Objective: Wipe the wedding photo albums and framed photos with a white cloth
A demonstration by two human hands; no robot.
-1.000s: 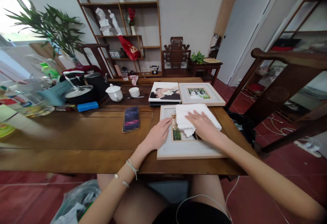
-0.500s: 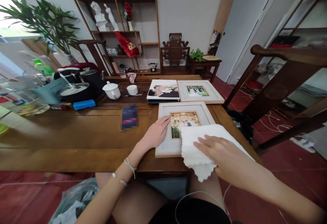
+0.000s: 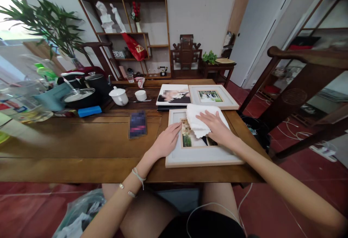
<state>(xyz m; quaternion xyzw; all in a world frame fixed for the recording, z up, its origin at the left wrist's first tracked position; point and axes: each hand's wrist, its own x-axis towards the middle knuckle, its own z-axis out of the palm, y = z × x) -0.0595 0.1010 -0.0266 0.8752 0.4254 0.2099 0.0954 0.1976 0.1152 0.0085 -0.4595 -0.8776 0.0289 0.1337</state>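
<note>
A light wooden photo frame [image 3: 176, 161] with a pale mat lies flat on the table near its front edge. The photo [image 3: 187, 140] inside is partly covered. My left hand [image 3: 168, 140] rests flat on the frame's left side, fingertips at the inner border of the photo. On the upper right part of the frame lies a white cloth [image 3: 193, 116]. My right hand [image 3: 214, 125] presses it down with its fingers stretched out and spread. The cloth and my right forearm hide the photo's right side and part of the frame.
Behind are a second photo frame [image 3: 230, 102] and a white-covered album [image 3: 174, 90]. A blurred dark booklet [image 3: 137, 124] lies left on the wooden table [image 3: 67, 140]. Farther left are a lidded white bowl [image 3: 119, 96], a white cup [image 3: 140, 95] and a blue box [image 3: 89, 111]. A chair [image 3: 288, 86] stands right.
My right hand has slid the white cloth away from me, from the frame's lower right to its upper right. The frame's lower edge now shows. My left hand has stayed in place.
</note>
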